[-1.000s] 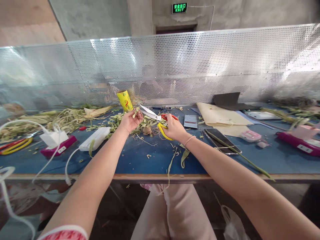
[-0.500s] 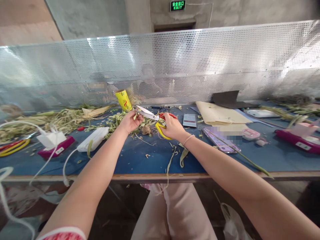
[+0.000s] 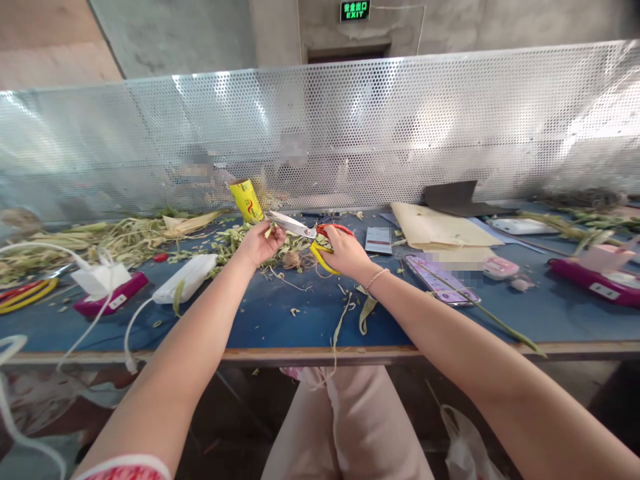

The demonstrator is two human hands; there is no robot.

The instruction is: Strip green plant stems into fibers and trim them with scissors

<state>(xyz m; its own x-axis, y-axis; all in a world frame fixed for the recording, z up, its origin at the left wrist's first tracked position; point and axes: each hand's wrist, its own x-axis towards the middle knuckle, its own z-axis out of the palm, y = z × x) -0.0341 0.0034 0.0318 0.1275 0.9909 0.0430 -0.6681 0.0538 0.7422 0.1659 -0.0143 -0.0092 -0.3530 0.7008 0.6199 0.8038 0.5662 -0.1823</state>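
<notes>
My right hand [image 3: 345,252] is wrapped round the scissors [image 3: 325,259], which have one red and one yellow handle. Their silver blades point left and look nearly closed, the tips at my left hand [image 3: 263,244]. Between the pinched fingers of that hand is a small piece of pale green plant. Beneath and beside the hands lies a heap of cut green plant bits [image 3: 233,241], with a brownish tangled clump [image 3: 291,259] among them. Just behind my left hand stands a yellow cardboard tube [image 3: 247,200], leaning slightly.
Pale stalks [image 3: 125,241], a white power bank [image 3: 186,279] and a magenta socket block [image 3: 111,294] are on the left. Rightward lie a small grey-blue box [image 3: 379,240], a phone [image 3: 443,280] and brown paper [image 3: 440,227]. A perforated metal screen [image 3: 350,133] stands behind.
The scissor blades have drawn together at my left fingers. Both hands have stayed almost in the same place.
</notes>
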